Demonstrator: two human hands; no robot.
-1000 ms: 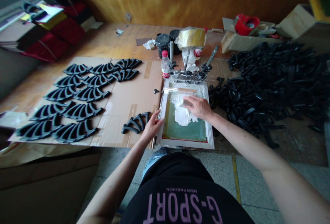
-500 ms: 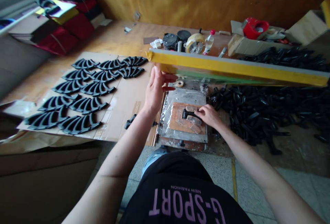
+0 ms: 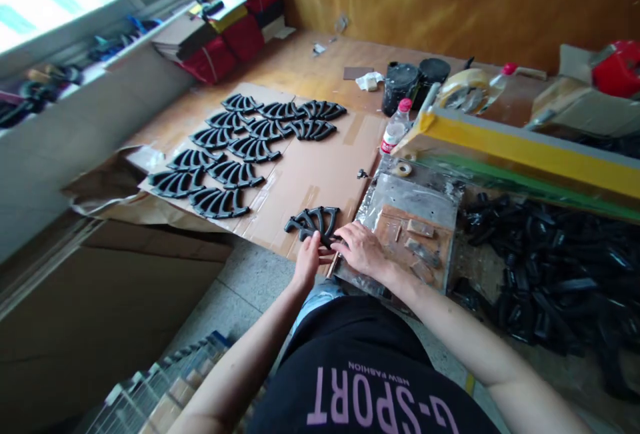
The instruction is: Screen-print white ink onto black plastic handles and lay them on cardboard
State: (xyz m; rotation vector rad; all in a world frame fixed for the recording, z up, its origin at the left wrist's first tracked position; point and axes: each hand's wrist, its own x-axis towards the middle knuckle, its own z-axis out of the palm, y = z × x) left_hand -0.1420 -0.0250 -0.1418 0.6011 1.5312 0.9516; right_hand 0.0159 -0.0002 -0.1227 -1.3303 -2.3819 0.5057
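My left hand [image 3: 310,259] is closed on a black curved plastic piece [image 3: 323,239] low over the front edge of the cardboard sheet [image 3: 285,204]. At the piece's right end, my right hand [image 3: 363,247] has its fingers closed on it; the fingertips partly hide that end. Just beyond lies a small fan of similar black curved pieces [image 3: 327,216], touching or nearly touching the held one. To the right, a metal plate [image 3: 425,189] carries a brown board [image 3: 393,217] with small blocks on it.
Rows of black fanned pieces [image 3: 233,173] cover the cardboard's left part. Over a heap of loose black pieces [image 3: 550,274] at right stands a yellow-taped frame [image 3: 520,144]. A bottle [image 3: 395,129], dark tubs [image 3: 400,84] and a tape roll [image 3: 403,169] stand or lie behind.
My right hand has moved left from the brown board with the black piece. My left hand has left the yellow-taped frame and come down to the piece. The view has turned left.
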